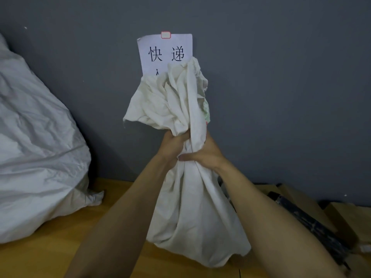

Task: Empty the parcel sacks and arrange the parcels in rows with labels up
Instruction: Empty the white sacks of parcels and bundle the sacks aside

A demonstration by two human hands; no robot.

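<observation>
Head view. A person holds a cream cloth sack [192,207] upright in front of a grey wall [281,77], both bare forearms reaching in from the bottom edge.

The left hand [174,144] is clenched round the gathered neck of the sack, with cloth bunched between its fingers. The right hand [206,155] grips the same neck just below and beside it, its thumb laid across the front of the fabric. The two hands are touching or nearly so.

Above the hands the loose mouth of the sack stands up in crumpled folds. Below them the body hangs as a slack pouch, its lower end down by the wooden surface [60,253]. Whether it rests on the wood cannot be told, and its contents are hidden.

Behind the top of the sack a paper sign [160,51] with large black characters is fixed to the wall by a small red-edged tab [165,34]; the cloth covers its lower part.

At the left a much larger grey-white sack [36,147] sits full and creased on the wood against the wall.

At the lower right, partly hidden by the right forearm, brown cardboard parcels [295,195] lie by the wall. A long black wrapped parcel [309,223] lies slantwise among them. No labels can be made out.
</observation>
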